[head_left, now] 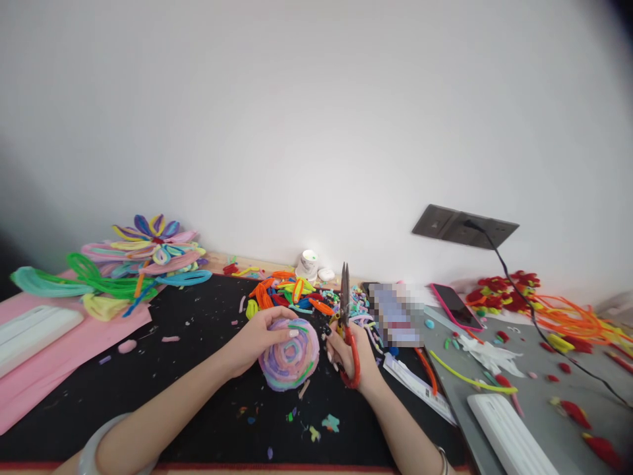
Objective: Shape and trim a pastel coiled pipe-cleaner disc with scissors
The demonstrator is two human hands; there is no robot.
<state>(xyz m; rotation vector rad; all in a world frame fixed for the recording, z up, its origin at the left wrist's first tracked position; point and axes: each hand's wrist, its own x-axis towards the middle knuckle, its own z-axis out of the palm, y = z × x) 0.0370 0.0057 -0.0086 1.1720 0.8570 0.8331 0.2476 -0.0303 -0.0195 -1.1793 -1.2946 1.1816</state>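
Observation:
My left hand (270, 340) grips a round disc (289, 359) by its upper left edge, thumb on the face. The disc is coiled from fuzzy pipe cleaners in pink, purple, blue and green. To its right, my right hand (352, 349) holds scissors (346, 300) with red handles, blades pointing up and seemingly closed. The blades are apart from the disc. Behind both hands lies a pile of bent pipe cleaners (284, 290) in orange, yellow, red and blue. Small fuzzy scraps (330, 422) are scattered on the black mat (208, 402) below the disc.
Pipe-cleaner flowers (158, 244) lie at the left on pink paper (59, 369), near a white box-shaped object (39, 333). A small white cup (309, 264) stands by the wall. At the right are a pink-edged phone (455, 307), a white power strip (512, 432) and a black cord (517, 284).

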